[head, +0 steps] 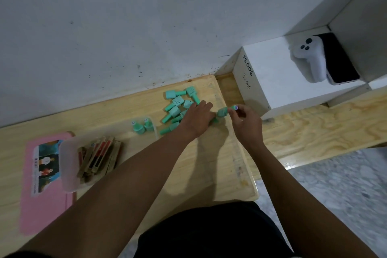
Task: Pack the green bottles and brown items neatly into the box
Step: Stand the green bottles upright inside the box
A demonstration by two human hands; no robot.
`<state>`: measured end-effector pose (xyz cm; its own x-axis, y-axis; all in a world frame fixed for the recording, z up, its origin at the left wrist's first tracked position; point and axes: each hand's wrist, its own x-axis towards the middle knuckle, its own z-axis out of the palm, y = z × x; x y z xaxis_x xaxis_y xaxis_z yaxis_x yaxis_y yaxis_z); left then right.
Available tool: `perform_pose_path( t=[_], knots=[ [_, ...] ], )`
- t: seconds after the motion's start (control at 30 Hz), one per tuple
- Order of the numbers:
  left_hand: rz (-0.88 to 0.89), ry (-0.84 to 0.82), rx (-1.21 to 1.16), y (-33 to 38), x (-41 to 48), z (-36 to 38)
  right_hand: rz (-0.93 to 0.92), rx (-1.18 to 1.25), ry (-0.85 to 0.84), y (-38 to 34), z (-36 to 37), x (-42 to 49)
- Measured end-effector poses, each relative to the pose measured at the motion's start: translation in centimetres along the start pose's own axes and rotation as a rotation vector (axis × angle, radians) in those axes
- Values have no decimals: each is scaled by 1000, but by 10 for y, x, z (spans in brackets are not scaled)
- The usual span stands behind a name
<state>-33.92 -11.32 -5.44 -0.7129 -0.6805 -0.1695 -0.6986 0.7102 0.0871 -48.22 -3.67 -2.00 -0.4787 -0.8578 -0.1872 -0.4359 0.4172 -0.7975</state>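
Note:
A clear plastic box lies on the wooden table at the left. Several brown flat items are stacked at its near end, and two green bottles stand upright at its far end. A loose pile of green bottles lies on the table to the right of the box. My left hand rests palm down on that pile, its fingers over several bottles. My right hand holds one green bottle by its cap, just right of the pile.
A pink lid with a picture label lies under and left of the box. A white cube marked JS006 stands at the far right with a white plush and a phone on it. The table edge drops to the floor at the right.

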Motion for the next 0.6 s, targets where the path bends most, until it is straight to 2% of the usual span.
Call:
perform_pose_path(
  t=[0.07,0.17,0.23,0.43,0.6],
  knots=[
    [-143,67,-270,0,-5,-7,-51,83,13,-13,-3,-1],
    [-400,253,-722,-3,-23,-19,-110,180,19,-33,-5,-4],
    [-543,315,-908,-9,-42,-25,-137,233,5,-45,-3,-8],
    [-803,477,-1130,-41,-114,-39,-215,246,-177,-79,26,-32],
    [-1021,621,-1186,-69,-164,-36,-281,161,-307,-94,68,-49]
  ],
)
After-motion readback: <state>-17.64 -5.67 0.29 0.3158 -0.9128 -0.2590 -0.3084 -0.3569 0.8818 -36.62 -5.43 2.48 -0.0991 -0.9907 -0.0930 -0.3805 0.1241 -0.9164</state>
